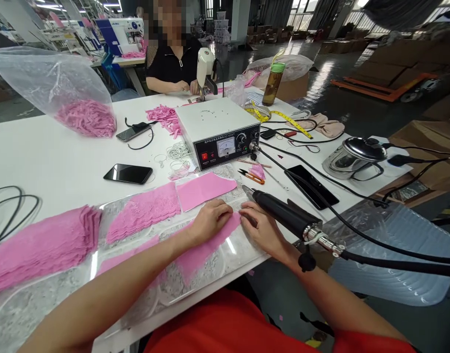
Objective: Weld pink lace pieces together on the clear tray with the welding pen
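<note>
1. Nearest to the camera is the red shirt (217,323) of the person, at the near edge of the white table (77,152).
2. The pink cloth (200,252) lies flat on a clear sheet (245,252), and the left hand (213,218) covers a part of its far side.
3. The left fingers are curled, with their tips close to the right corner of this cloth; whether they grip it, I cannot tell.
4. The right thumb and forefinger are bent near each other, and the right hand (259,228) meets the same corner; a pinch I cannot confirm.
5. A black tool (283,211) is just beyond the right hand.
6. Another pink piece (206,190) lies beyond the left hand.
</note>
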The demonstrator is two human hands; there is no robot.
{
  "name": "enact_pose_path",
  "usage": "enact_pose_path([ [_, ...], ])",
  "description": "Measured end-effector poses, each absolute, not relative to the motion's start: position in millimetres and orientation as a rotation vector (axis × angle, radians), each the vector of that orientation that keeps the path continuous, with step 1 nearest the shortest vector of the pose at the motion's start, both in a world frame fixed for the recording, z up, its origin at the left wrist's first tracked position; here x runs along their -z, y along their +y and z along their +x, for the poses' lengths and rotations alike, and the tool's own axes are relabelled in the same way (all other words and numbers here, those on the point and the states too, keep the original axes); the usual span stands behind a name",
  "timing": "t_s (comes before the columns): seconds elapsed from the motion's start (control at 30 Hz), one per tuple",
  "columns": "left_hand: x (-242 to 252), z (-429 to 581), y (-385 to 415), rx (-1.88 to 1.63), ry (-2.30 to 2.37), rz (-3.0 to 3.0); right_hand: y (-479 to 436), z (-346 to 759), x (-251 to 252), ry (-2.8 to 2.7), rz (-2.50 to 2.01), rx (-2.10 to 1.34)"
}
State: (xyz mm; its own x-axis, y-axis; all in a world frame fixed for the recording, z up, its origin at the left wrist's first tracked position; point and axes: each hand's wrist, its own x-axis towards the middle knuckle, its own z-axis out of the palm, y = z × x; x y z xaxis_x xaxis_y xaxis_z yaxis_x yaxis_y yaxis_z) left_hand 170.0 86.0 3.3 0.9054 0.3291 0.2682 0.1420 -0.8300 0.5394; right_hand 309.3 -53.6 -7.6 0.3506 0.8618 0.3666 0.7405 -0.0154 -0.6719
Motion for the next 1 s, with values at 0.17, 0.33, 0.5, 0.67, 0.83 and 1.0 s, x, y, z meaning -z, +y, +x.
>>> enact_pose_path([
  [0.17,0.9,170.0,87.2,-0.478,0.335,2.573,-47.9,307.7,7.8,-1.363,-1.750,-0.238],
  [0.33,-3.7,171.6,85.0,-0.428,0.344,2.599,-51.6,310.8,14.9,-1.337,-1.715,-0.215],
  [0.5,-11.9,176.6,80.2,-0.343,0.279,2.627,-58.4,316.3,18.3,-1.338,-1.709,-0.144],
  [0.67,-7.7,186.1,80.9,-0.311,0.272,2.608,-58.0,317.2,20.3,-1.342,-1.717,-0.114],
  [0.83,-2.8,187.5,82.4,-0.357,0.283,2.570,-58.0,317.8,21.9,-1.349,-1.711,-0.137],
  [1.0,-0.7,183.1,80.9,-0.461,0.282,2.515,-59.3,317.5,19.2,-1.335,-1.740,-0.213],
])
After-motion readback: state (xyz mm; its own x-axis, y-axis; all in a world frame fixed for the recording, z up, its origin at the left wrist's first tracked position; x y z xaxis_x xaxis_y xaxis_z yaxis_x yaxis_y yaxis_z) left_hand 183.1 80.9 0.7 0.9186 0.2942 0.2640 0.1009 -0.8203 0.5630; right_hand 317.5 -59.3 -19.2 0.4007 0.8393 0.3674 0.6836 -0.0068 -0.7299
